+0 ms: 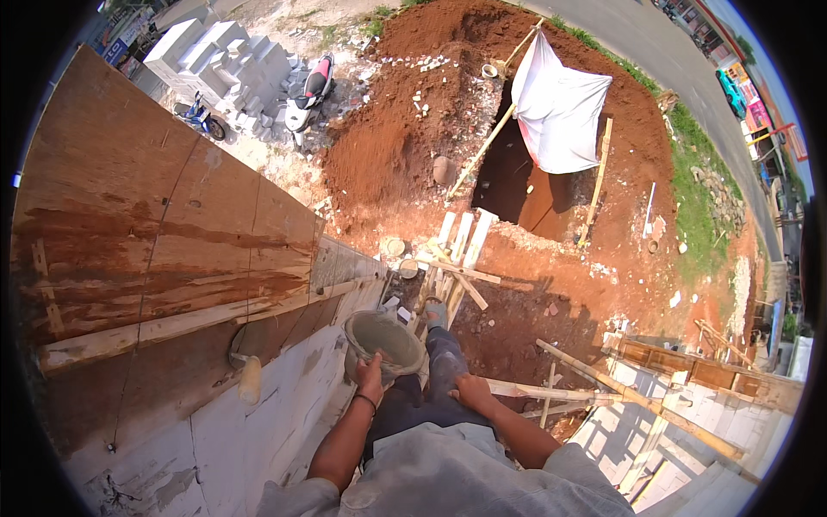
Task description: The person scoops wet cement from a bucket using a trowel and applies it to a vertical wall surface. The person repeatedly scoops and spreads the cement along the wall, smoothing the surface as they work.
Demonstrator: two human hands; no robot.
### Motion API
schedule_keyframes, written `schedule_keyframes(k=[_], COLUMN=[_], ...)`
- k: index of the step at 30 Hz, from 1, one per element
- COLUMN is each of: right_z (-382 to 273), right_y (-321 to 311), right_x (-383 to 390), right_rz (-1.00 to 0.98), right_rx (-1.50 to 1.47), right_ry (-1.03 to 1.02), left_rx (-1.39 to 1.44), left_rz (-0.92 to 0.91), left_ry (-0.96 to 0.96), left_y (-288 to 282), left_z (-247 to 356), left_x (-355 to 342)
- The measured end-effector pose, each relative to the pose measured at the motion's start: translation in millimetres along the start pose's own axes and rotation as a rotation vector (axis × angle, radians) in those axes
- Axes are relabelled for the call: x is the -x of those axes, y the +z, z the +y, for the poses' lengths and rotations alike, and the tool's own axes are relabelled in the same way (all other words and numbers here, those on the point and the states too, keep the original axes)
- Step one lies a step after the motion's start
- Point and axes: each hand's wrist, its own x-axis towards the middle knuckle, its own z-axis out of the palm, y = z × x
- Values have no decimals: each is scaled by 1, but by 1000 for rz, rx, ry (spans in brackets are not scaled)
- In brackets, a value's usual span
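Observation:
My left hand [369, 379] is closed on the near rim of a round grey bucket [398, 340], its inside coated with wet-looking mortar. The bucket is tilted and hangs in front of my left leg. On my right thigh lies my right hand [472, 393], fingers curled against the dark trousers [446, 360]; whether they pinch anything is hidden. To the left, a trowel [249, 379] with a pale wooden handle rests by the block wall [224, 439]. My foot [433, 312] is near the top of some wooden planks [465, 241].
A board panel [155, 215] rises at my left. Bamboo poles [637, 396] cross at the right beside another block wall. Below lie red soil [379, 138], a pit [517, 185] under a white sheet [560, 95], stacked blocks [220, 65] and a parked scooter [308, 99].

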Motion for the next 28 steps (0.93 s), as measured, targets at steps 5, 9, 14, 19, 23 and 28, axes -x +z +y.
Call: schedule_keyframes(k=[5, 9, 14, 19, 23, 28], right_z=[31, 42, 57, 68, 74, 73], right_y=[37, 39, 37, 39, 39, 30], right_x=[-7, -6, -6, -10, -8, -11], right_rz=[248, 259, 289, 234, 232, 240], right_rx=[-215, -260, -273, -274, -282, -254], right_ry=[39, 101, 84, 110, 101, 67], left_rx=[-56, 5, 211, 381, -405, -610], left_rz=[41, 17, -95, -238, -173, -222], left_ry=[-166, -329, -258, -46, 721, 613], left_y=[81, 156, 253, 320, 309, 229], left_z=[6, 30, 73, 132, 142, 97], left_x=[-54, -106, -163, -237, -264, -252])
